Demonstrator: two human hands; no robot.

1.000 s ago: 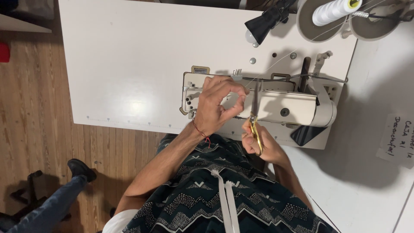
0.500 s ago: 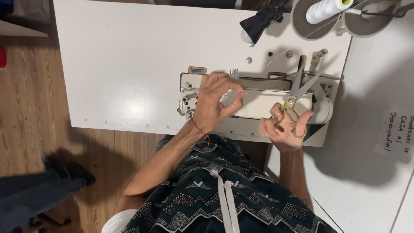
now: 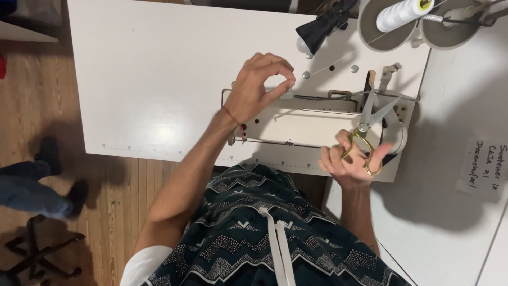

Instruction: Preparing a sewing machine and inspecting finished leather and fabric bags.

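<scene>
1. Scissors [image 3: 368,127]: gold loop handles, silver blades, blades spread in a V and pointing up and away from me. They sit over the right end of the machine [image 3: 317,124], near its handwheel.
2. My right hand [image 3: 349,161] holds them, palm up, fingers through and around the gold loops; thumb sticks out to the right. Hand closed on the handles, wrist low at the table's near edge.
3. My left hand [image 3: 259,85] is raised above the machine's left end, thumb and forefinger pinched tip to tip, other fingers curled in an arch. What's in the pinch is too thin to see; I can't tell if it's thread.
4. Left forearm runs diagonally from bottom left up to the machine; red band on the wrist. Right forearm comes nearly straight up from my lap.
5. Machine: cream-white body lying across the white table [image 3: 148,69], seen from above.
6. Back right: white thread cone [image 3: 399,13] on a grey round stand; black lamp [image 3: 323,24] just left of it.
7. Patterned dark fabric w/ a white strip [image 3: 278,249] covers my lap.
8. Far left, on the wood floor: another person's leg and dark shoe [image 3: 50,153].
</scene>
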